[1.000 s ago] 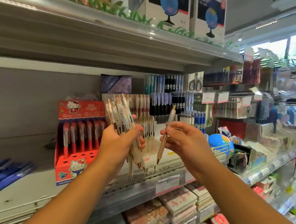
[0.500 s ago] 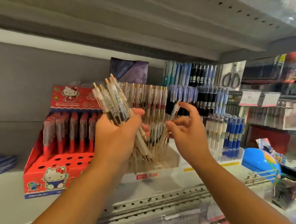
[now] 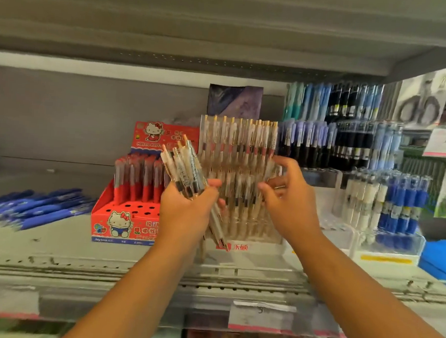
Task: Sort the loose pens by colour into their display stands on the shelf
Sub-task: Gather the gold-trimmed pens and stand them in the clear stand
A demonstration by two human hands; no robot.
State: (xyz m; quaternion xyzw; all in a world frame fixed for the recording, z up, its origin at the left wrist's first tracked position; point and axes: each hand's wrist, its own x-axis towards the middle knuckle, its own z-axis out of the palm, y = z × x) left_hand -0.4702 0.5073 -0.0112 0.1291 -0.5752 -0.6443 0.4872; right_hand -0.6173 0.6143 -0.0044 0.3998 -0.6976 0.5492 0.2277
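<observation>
Your right hand [image 3: 289, 202] has carried its single pen up against the clear stand [image 3: 251, 234]; blur hides whether the curled fingers [image 3: 283, 163] still pinch it. Just left of it, your left hand [image 3: 187, 214] grips the remaining pens [image 3: 187, 166], still unsorted.

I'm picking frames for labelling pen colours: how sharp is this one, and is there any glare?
Head view, the only one: motion blur smears the whole frame; the clear acrylic pen stand and the white price label are smeared; the left hand and its bundle of clear-barrelled pens look least blurred; light is even, with no strong glare.
</observation>
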